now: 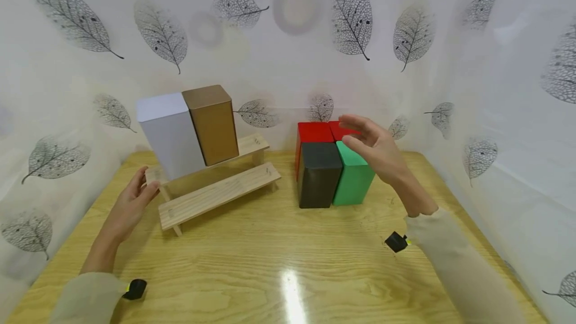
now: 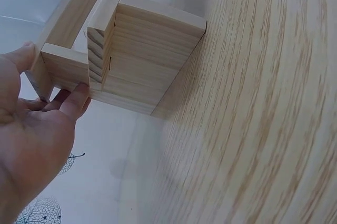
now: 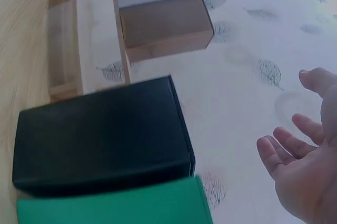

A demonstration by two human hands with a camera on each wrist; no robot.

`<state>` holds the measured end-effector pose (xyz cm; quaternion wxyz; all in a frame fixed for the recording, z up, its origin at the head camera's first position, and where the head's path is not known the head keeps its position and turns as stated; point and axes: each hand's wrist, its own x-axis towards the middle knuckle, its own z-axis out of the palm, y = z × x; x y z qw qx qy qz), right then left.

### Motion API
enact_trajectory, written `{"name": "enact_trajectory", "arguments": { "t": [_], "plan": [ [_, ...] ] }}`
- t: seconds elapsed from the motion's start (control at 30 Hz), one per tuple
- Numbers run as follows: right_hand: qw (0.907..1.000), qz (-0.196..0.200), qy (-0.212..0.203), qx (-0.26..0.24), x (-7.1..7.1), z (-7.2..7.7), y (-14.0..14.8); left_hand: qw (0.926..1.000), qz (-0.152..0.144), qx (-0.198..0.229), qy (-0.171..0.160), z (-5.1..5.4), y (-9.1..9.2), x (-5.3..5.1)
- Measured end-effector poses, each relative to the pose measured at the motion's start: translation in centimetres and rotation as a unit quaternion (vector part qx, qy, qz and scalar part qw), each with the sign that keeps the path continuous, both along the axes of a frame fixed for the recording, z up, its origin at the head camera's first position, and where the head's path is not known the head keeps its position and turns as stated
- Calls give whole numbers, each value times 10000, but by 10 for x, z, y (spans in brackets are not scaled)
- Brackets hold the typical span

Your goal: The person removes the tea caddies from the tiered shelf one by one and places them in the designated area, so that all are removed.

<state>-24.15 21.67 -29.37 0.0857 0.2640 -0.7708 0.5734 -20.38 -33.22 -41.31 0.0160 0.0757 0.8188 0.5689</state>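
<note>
My left hand [image 1: 129, 203] grips the left end of a two-step wooden rack [image 1: 220, 195]; in the left wrist view its thumb and fingers [image 2: 76, 97] bracket the upper board. A white box [image 1: 173, 136] and a brown box [image 1: 211, 126] stand side by side on the upper step. Over the back of a box group at right hovers my right hand [image 1: 375, 149], fingers loosely bent around nothing. Below it are a black box [image 1: 320, 176], a green box [image 1: 355, 179] and two red boxes [image 1: 315, 132], the second red one partly hidden by the hand.
All of this stands on a wood-grain table [image 1: 234, 274]. Behind and beside it hangs a pale cloth [image 1: 279, 74] with leaf prints. A small black device [image 1: 136, 289] sits at the left cuff, and another black device [image 1: 396, 242] at the right cuff.
</note>
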Motion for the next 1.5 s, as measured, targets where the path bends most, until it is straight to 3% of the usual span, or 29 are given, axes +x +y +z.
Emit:
{"name": "enact_trajectory", "arguments": {
  "t": [0.37,0.53,0.77,1.17,1.5],
  "plan": [
    [9967,645,-445,190,-10,18,-53,9999,-129,108,28,1,-4,-1],
    [9944,735,-591,473,-17,24,-74,9999,-117,107,-29,0,-4,-2],
    [9897,1027,-561,827,-31,33,-105,9999,-68,94,-118,0,-3,-3],
    [9843,1470,-724,649,-51,50,-146,9997,-192,135,-34,2,-4,-5],
    [9815,1507,-1011,614,-73,50,-178,9997,-227,-14,-38,4,-7,-2]
  ]
}}
